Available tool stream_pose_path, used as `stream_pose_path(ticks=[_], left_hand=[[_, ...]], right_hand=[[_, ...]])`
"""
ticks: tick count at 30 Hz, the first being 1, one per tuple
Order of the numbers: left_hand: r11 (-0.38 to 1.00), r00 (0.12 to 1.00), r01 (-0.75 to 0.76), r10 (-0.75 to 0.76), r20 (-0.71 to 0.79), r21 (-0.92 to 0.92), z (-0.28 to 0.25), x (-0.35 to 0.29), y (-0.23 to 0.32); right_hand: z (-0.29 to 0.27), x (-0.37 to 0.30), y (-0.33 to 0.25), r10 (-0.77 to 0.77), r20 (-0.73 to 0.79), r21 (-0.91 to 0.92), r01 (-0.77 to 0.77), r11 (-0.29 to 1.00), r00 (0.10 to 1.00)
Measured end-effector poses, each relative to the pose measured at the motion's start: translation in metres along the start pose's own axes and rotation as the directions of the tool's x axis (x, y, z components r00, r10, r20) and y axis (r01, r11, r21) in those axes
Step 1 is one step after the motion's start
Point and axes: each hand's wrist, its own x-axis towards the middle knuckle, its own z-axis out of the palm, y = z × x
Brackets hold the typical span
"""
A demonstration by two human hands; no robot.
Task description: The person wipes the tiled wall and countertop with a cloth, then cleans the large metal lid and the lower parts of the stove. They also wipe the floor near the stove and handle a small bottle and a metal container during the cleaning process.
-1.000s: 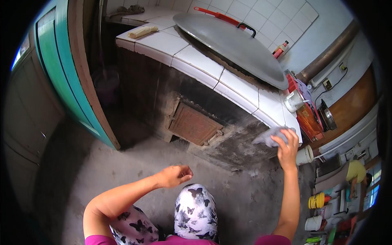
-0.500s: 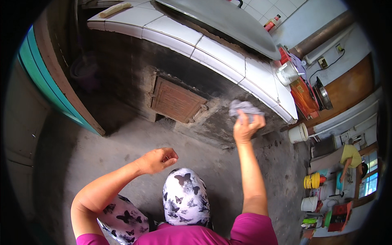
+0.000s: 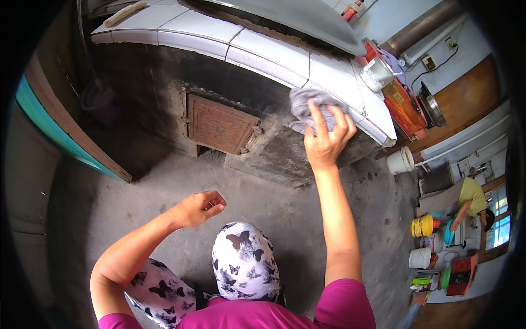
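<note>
My right hand (image 3: 327, 138) presses a crumpled grey cloth (image 3: 301, 105) against the white tiled rim (image 3: 268, 68) of a stove, with its fingers bent over the cloth. The cloth touches the tiled edge and the dark sooty front (image 3: 241, 90) just below it. Left of the cloth, a rusty metal stove door (image 3: 219, 123) is closed in that front wall. My left hand (image 3: 195, 209) hovers over the floor near my knee, loosely curled, and no object shows in it.
A large grey metal lid (image 3: 290, 22) covers the stove top. A stick-like piece (image 3: 125, 13) lies on the tiles at far left. A white pot (image 3: 376, 75) stands at the right end, with a white bucket (image 3: 400, 161) below. Further right, another person (image 3: 470, 200) bends over a blue basin.
My right hand has moved the cloth up and slightly left, from the dark front wall onto the tiled edge. My left hand has shifted a little left and up.
</note>
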Motion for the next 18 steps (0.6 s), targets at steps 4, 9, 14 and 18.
stream_pose_path(ticks=[4,9,14,18], left_hand=[[1.0,1.0,0.002,-0.002,0.008,0.004,0.003,0.005,0.006],[1.0,1.0,-0.02,0.02,0.001,0.024,0.006,0.008,-0.001],[1.0,1.0,-0.015,0.015,0.014,0.025,0.01,-0.001,0.004],[1.0,1.0,-0.004,0.004,-0.015,-0.007,0.008,-0.006,0.0]], right_hand=[[0.038,-0.061,0.001,0.009,-0.117,-0.042,-0.014,0.999,0.993],[0.071,-0.195,-0.016,0.027,0.193,0.089,-0.045,0.995,0.981],[0.054,-0.253,-0.019,-0.054,0.633,0.207,-0.101,0.973,0.773],[0.032,-0.184,-0.019,0.12,0.215,0.139,-0.152,0.978,0.969]])
